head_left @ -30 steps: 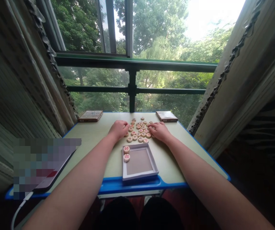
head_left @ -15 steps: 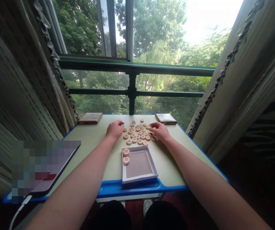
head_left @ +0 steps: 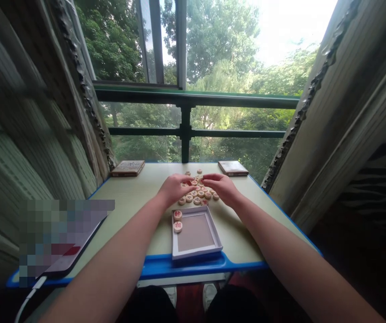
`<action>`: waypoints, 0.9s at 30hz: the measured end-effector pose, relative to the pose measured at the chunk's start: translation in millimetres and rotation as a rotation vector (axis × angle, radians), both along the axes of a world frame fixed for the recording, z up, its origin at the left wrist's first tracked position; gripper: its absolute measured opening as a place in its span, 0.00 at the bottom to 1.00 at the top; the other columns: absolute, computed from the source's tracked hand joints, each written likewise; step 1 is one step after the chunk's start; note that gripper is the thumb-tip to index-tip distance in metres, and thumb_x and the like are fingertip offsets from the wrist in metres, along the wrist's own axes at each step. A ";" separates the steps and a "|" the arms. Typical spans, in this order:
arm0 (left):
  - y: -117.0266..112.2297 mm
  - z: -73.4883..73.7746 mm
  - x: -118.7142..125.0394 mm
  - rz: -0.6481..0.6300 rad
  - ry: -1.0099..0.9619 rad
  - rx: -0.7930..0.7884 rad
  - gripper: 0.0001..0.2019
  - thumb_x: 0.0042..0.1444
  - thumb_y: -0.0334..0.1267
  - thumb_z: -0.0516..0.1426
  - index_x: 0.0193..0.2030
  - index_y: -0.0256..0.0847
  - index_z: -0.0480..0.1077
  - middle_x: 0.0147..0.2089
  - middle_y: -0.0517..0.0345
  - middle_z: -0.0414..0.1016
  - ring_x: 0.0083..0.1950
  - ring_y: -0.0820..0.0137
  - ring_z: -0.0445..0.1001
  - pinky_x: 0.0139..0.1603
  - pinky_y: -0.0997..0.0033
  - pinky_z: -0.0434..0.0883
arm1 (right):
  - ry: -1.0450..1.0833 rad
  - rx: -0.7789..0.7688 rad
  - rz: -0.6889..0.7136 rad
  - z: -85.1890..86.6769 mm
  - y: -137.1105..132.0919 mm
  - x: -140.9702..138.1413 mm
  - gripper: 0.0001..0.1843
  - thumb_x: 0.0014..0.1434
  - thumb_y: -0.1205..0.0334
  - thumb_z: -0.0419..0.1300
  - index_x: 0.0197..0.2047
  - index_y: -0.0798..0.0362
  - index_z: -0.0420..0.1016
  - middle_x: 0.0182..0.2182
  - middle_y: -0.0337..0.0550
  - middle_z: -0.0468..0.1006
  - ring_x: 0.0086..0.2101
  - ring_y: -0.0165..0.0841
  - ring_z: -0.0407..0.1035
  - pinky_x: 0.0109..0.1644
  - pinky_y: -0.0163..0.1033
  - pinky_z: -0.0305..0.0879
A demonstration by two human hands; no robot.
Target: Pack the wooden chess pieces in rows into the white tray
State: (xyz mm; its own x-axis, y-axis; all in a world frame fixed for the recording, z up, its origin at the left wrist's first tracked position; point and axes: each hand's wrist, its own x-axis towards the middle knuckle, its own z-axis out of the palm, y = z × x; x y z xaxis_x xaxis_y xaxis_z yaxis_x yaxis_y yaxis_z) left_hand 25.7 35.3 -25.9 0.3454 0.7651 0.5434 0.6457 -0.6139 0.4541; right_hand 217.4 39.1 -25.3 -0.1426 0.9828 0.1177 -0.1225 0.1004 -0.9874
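Where the two arms reach over the worktop (head_left: 129, 193), both hands meet one loose pile of round pieces (head_left: 201, 194), set at the centre, beyond the tray. An exact count of the pile cannot be given, since the fingers cover part of it; four pieces line its near edge, and two outlying pieces, one at left (head_left: 188, 173) and one at right (head_left: 199, 171), lie at its far end. Characters visible on the pile are in red and in a dark colour.

The left hand (head_left: 177, 188) is over the pile's left side, thumb on the near side of the fingers; whether its grip closes on a piece cannot be told. The right hand (head_left: 223, 187) is at the right side, fingertips bent in among the pieces; its grip likewise cannot be determined.

One shallow tray (head_left: 215, 231) stands nearer, its near edge reaching the blue trim (head_left: 186, 268). It contains two pieces, both with red characters, along its left wall: one in the far corner (head_left: 177, 215), one just nearer (head_left: 177, 227).

Two flat boxes are noted: one at the far left (head_left: 128, 167), one at the far right (head_left: 233, 167). At near left lies one device (head_left: 78, 244), partly pixelated, with one white cable (head_left: 31, 294) attached. Two pale shoes (head_left: 209, 295) show below.
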 end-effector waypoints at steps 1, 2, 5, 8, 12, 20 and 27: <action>-0.4 -1.2 0.4 -0.001 0.018 0.005 0.15 0.47 0.46 0.60 0.41 0.43 0.76 0.34 0.56 0.78 0.38 0.66 0.73 0.40 0.68 0.68 | -0.019 -0.006 0.011 -0.2 -1.7 -1.1 0.14 0.37 0.65 0.69 0.31 0.56 0.77 0.28 0.42 0.79 0.31 0.30 0.72 0.40 0.38 0.67; -0.4 -2.3 0.7 0.000 0.031 0.008 0.15 0.48 0.46 0.60 0.41 0.43 0.76 0.34 0.56 0.78 0.37 0.66 0.73 0.40 0.68 0.68 | -0.036 -0.009 0.020 -0.6 -2.9 -1.9 0.14 0.37 0.64 0.70 0.32 0.56 0.78 0.28 0.42 0.79 0.31 0.29 0.72 0.39 0.37 0.67; -0.1 -3.5 1.4 -0.009 0.020 0.019 0.16 0.47 0.45 0.61 0.42 0.43 0.76 0.35 0.55 0.78 0.38 0.66 0.73 0.40 0.69 0.68 | -0.073 0.002 0.049 -1.2 -4.8 -3.2 0.14 0.38 0.63 0.69 0.32 0.55 0.78 0.28 0.41 0.79 0.30 0.29 0.71 0.38 0.37 0.67; 0.1 -2.6 2.7 -0.049 -0.019 0.049 0.15 0.47 0.42 0.61 0.43 0.43 0.76 0.38 0.54 0.79 0.39 0.66 0.74 0.42 0.69 0.68 | -0.091 0.027 0.109 -0.3 -5.8 -3.9 0.14 0.39 0.63 0.69 0.33 0.55 0.78 0.29 0.41 0.79 0.31 0.29 0.71 0.39 0.37 0.67; 1.0 -2.5 3.0 -0.075 -0.050 0.048 0.14 0.48 0.41 0.61 0.43 0.43 0.76 0.36 0.53 0.79 0.36 0.66 0.74 0.40 0.68 0.69 | -0.092 0.061 0.161 0.8 -8.0 -4.7 0.15 0.41 0.63 0.68 0.36 0.55 0.77 0.33 0.43 0.78 0.34 0.31 0.72 0.41 0.38 0.67; 0.2 2.8 -0.9 -0.146 -0.242 -0.169 0.19 0.45 0.47 0.61 0.42 0.40 0.76 0.37 0.53 0.79 0.34 0.68 0.75 0.34 0.71 0.70 | -0.280 0.340 0.091 -4.1 -12.3 -10.2 0.15 0.46 0.60 0.65 0.39 0.54 0.72 0.30 0.40 0.76 0.30 0.30 0.70 0.34 0.37 0.68; -3.5 5.9 -1.0 -0.185 -0.259 -0.308 0.20 0.43 0.48 0.62 0.41 0.39 0.77 0.36 0.53 0.79 0.31 0.69 0.73 0.31 0.72 0.69 | -0.434 0.481 0.078 1.3 -18.1 -7.4 0.16 0.48 0.55 0.64 0.39 0.54 0.72 0.34 0.45 0.76 0.35 0.33 0.71 0.36 0.38 0.69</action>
